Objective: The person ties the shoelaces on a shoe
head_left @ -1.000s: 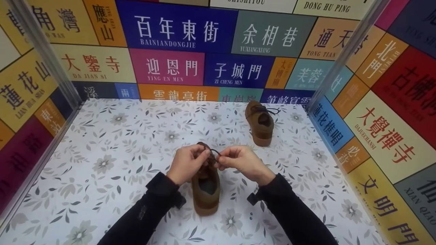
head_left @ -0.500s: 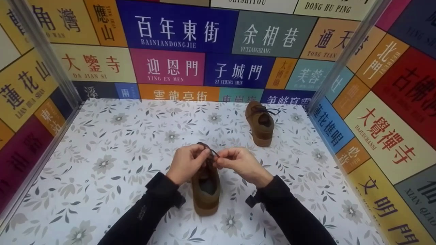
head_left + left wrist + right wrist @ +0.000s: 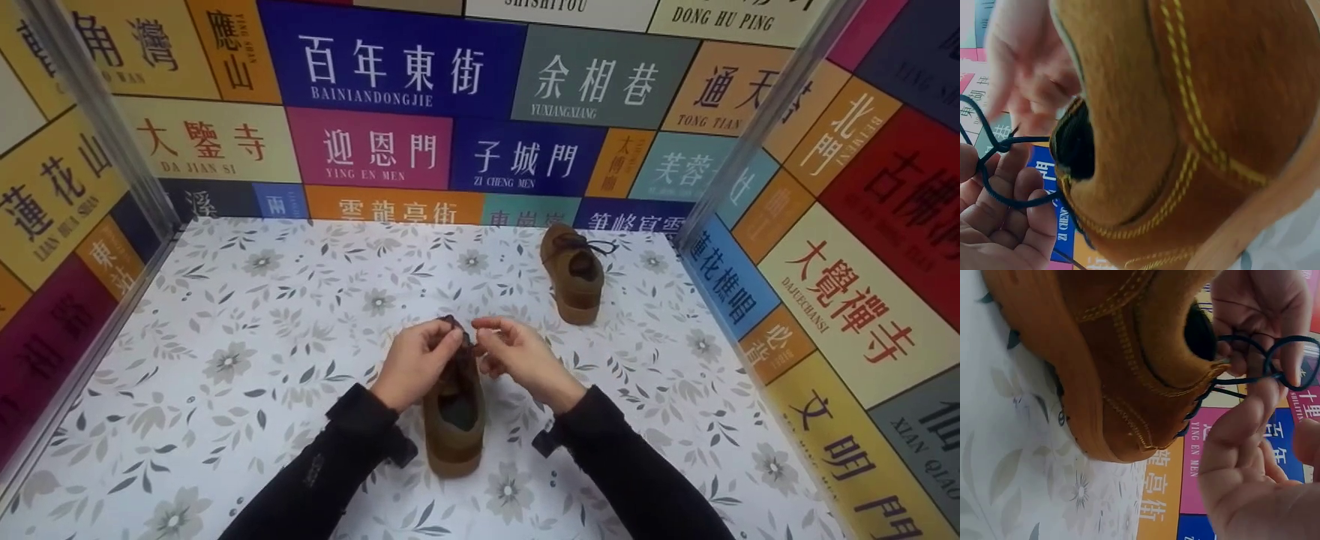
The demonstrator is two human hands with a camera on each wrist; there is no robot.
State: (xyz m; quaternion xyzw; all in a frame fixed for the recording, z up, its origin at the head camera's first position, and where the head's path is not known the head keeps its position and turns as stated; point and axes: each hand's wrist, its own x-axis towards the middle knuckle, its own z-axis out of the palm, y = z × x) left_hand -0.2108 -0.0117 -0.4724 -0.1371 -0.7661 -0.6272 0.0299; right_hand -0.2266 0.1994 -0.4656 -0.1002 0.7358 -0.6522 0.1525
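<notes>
A brown leather shoe (image 3: 454, 442) stands upright on the floral surface, heel toward me, its tongue area mostly covered by the hands. My left hand (image 3: 412, 360) pinches the dark shoelace (image 3: 1033, 139) between thumb and fingers, where strands cross above the shoe. A round loop of that lace (image 3: 1297, 338) stands out by the left fingers in the right wrist view. Close on the right is my right hand (image 3: 529, 364), thumb and index finger apart. In the right wrist view, the right hand's index finger overlaps the lace near the crossing, with its thumb away from it.
A matching brown shoe (image 3: 579, 296) stands farther back on the right, its lace trailing to the right. White floral cloth (image 3: 315, 450) covers the surface. Colorful panels with Chinese lettering (image 3: 390, 52) wall in the back and both sides.
The right hand has let go of the lace end that it pinched and drew out to the right. Its fingers have spread and shifted slightly left. The left hand keeps nearly the same place.
</notes>
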